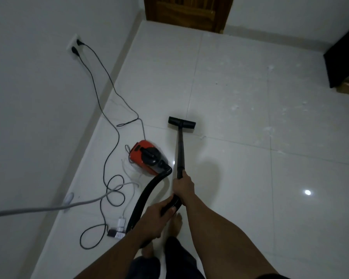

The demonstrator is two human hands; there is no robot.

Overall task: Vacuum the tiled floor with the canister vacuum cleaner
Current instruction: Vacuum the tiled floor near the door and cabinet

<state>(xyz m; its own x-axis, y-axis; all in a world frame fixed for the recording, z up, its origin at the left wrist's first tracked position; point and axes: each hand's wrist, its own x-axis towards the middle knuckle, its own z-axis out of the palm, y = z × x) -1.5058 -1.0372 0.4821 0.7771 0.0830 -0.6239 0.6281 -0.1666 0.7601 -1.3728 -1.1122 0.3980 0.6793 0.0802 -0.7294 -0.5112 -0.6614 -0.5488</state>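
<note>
Head view: looks down at a white tiled floor point(230, 178) in a room corner, with a door point(187, 13) at the far wall.
Right hand point(183, 185): forward of the two, fingers curled tight round the near end of the wand point(180, 150).
Left hand point(159, 216): behind it and closer to the body, curled round the ribbed cuff point(174, 202) where the hose point(147, 196) joins the wand, thumb on top.
Nozzle point(182, 122): flat on the tile ahead of the person, just beyond a grout line, crosswise to the wand.
Canister point(146, 157): red and black, on the floor just left of the wand, between it and the left wall point(38, 107). The hose bends from its near end back to the left hand.
Cords point(109, 137): black, running from the socket point(75, 45) down to the floor and looping left of the canister. A grey cable point(48, 208) and white chargers point(120, 222) lie among them.
Flecks point(270, 129): white bits scattered over the tiles well to the right of the nozzle, out toward dark furniture point(345, 53). One lies just right of the wand on the grout line.
Feet point(177, 220): bare, close under the hands.
Step in hand: likely mid-stroke with the nozzle pushed out. The tiles round it look clean, while the right side looks undone, so much of the job seems left.
Next move: probably draw back and swing right into the flecks, nozzle kept flat. The hose shows little slack, so the canister may need towing, clear of the cords.
</note>
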